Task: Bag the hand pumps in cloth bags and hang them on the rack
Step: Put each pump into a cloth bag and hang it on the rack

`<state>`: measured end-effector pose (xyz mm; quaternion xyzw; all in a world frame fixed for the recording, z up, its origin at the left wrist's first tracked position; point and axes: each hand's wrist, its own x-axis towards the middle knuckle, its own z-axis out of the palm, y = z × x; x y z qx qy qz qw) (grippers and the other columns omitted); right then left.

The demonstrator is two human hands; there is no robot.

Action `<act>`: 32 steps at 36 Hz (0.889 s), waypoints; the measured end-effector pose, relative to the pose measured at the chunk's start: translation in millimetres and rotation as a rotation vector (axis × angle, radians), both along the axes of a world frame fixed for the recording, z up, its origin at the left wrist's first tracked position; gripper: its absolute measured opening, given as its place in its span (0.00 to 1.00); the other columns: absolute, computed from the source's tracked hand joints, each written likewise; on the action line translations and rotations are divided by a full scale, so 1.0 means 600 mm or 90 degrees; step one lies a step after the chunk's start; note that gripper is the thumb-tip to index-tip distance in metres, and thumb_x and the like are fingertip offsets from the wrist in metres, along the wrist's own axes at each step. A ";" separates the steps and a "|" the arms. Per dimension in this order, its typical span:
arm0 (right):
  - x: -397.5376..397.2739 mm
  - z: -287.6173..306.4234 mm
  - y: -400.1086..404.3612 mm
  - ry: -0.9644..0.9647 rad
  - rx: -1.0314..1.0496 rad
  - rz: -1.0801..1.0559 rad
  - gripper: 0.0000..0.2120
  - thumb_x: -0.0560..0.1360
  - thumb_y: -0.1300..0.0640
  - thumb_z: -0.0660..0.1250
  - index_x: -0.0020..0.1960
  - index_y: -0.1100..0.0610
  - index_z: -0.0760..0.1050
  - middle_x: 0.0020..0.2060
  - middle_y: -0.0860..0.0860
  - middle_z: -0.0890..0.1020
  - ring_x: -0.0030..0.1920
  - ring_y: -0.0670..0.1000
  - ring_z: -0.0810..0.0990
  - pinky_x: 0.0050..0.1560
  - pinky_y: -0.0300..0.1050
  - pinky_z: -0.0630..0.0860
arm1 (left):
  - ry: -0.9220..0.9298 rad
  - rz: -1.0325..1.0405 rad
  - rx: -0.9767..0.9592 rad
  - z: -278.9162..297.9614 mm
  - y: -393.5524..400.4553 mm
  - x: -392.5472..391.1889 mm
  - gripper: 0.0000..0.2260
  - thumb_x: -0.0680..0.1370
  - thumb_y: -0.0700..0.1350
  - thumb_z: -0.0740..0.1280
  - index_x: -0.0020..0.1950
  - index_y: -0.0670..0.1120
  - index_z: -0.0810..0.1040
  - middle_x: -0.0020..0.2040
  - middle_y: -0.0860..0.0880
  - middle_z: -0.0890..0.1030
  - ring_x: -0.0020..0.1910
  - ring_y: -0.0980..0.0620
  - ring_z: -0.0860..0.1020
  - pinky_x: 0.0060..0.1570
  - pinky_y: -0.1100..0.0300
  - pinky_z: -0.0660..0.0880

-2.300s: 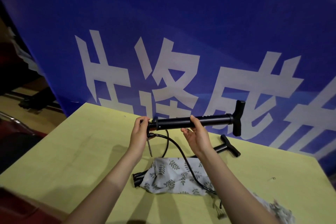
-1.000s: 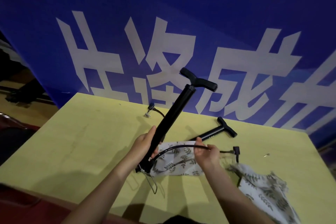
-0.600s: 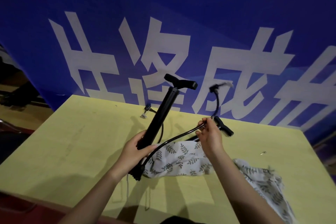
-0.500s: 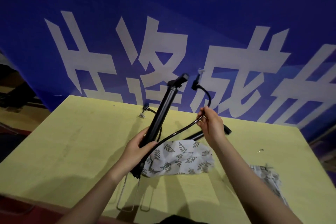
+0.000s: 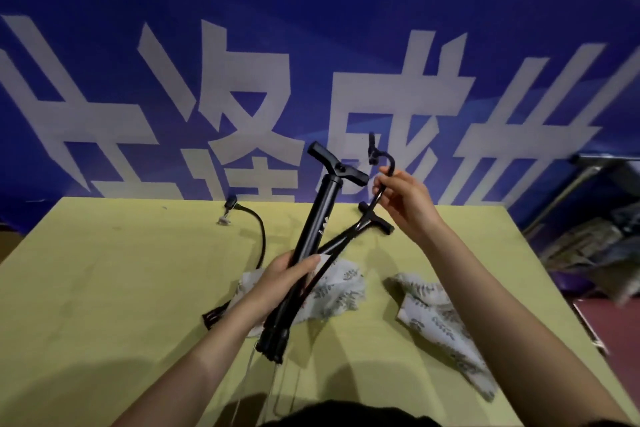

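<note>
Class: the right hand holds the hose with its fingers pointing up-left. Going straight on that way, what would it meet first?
Probably the T-handle of the held pump, just up-left of the right hand; depth is unclear.

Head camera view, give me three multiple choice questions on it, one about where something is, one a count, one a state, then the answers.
1. Where does the second pump lie?
A. on the table, partly on a cloth bag
B. on the floor
C. on a rack

2. How many leaf-print cloth bags are on the table?
A. one
B. two
C. four

3. What does the right hand hold?
A. nothing
B. a cloth bag
C. the held pump's hose

Answers: 1 A, it rests there behind the held pump; 2 B, the left bag and the right bag; 3 C, its fingers pinch the hose while the left hand grips the barrel.
</note>
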<state>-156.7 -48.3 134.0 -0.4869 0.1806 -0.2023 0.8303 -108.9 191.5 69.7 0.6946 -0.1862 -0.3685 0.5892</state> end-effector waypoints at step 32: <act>-0.244 -0.002 -0.399 0.116 0.143 -0.038 0.13 0.84 0.56 0.54 0.44 0.61 0.69 0.30 0.56 0.79 0.32 0.53 0.80 0.37 0.40 0.77 | 0.107 -0.187 0.020 -0.038 -0.309 -0.224 0.29 0.68 0.62 0.72 0.64 0.51 0.72 0.44 0.46 0.84 0.35 0.51 0.80 0.38 0.58 0.77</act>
